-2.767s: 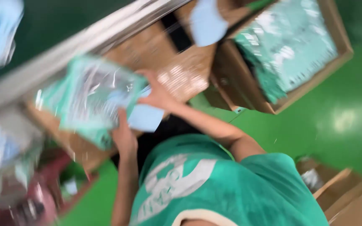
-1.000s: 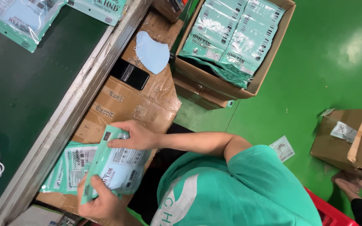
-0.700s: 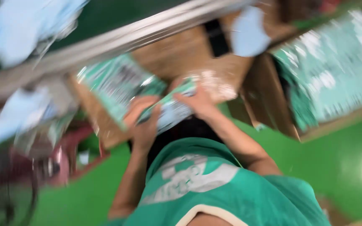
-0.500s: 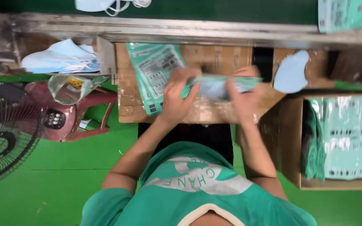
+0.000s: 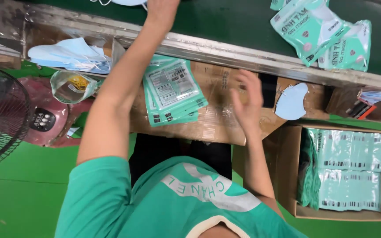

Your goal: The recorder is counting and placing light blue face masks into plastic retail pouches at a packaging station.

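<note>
pouch stack point(image 5: 173, 90) on cardboard board point(image 5: 219, 119), box point(image 5: 345, 172) right

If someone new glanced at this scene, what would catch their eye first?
Probably the left hand, stretched up to a pale blue mask on the dark green belt. Then the stack of green pouches on the cardboard top, and the box at right packed with filled pouches.

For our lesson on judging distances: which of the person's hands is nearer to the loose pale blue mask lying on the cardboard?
Right. The right hand hovers just left of the pale blue mask; the left hand is far off, reaching up over the green belt.
</note>
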